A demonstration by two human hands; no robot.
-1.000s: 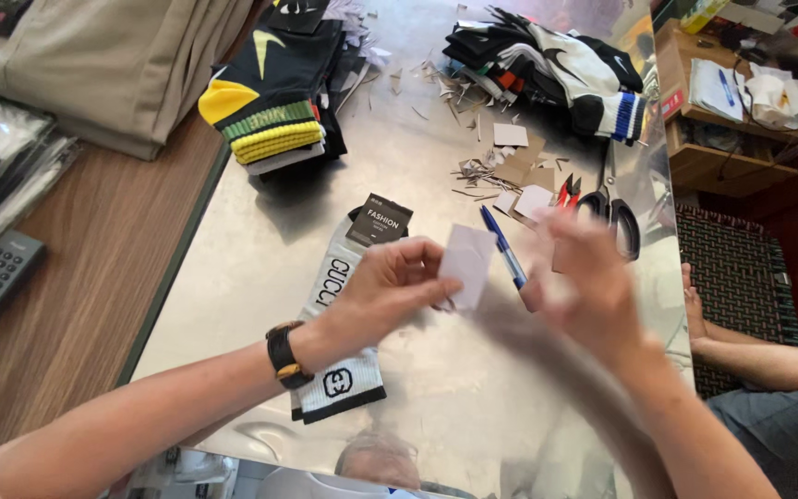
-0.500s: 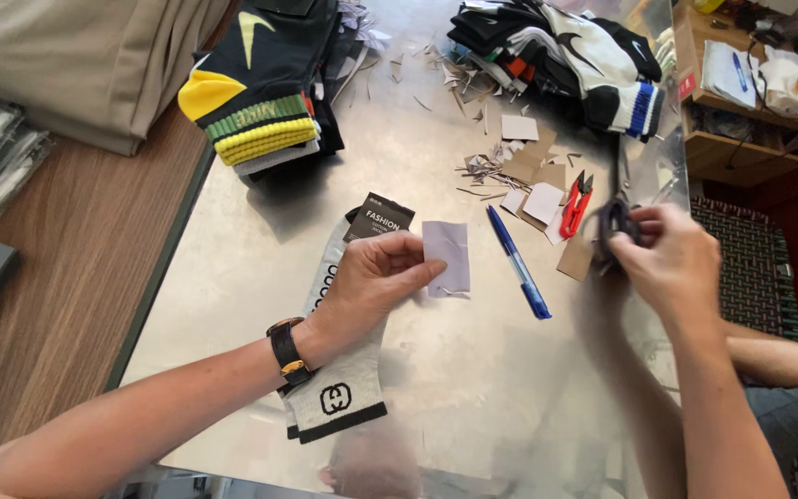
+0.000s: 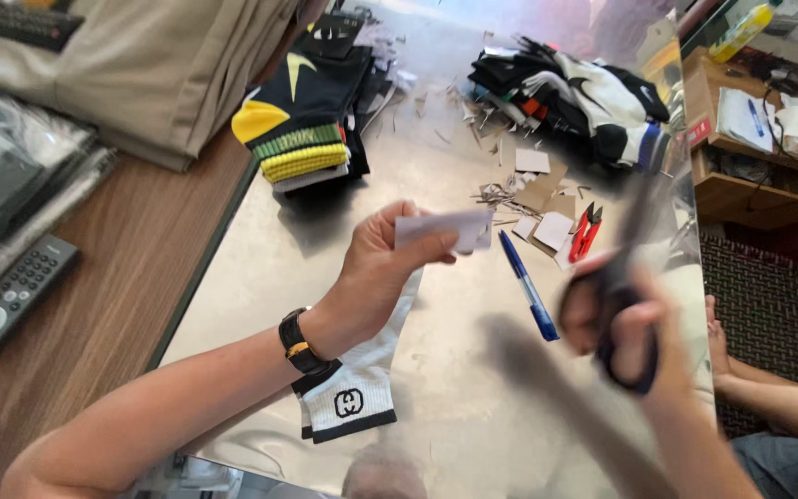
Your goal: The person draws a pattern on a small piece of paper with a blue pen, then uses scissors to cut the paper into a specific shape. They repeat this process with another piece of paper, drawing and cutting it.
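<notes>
Left hand [image 3: 376, 268] pinches a paper slip [image 3: 445, 228]; right hand [image 3: 616, 319] grips scissors [image 3: 622, 314] over the steel tabletop [image 3: 260, 268].

Small home workshop for packing socks — metal-topped bench [image 3: 260, 277] strewn with card offcuts [image 3: 538, 189], folded sock stacks [image 3: 302, 120] and tangled pile [image 3: 574, 92] at far edge, white sock [image 3: 357, 388], pen [image 3: 528, 286], red cutter [image 3: 586, 231]; TV remote [image 3: 2, 305] on wooden surface alongside — household setting.
</notes>
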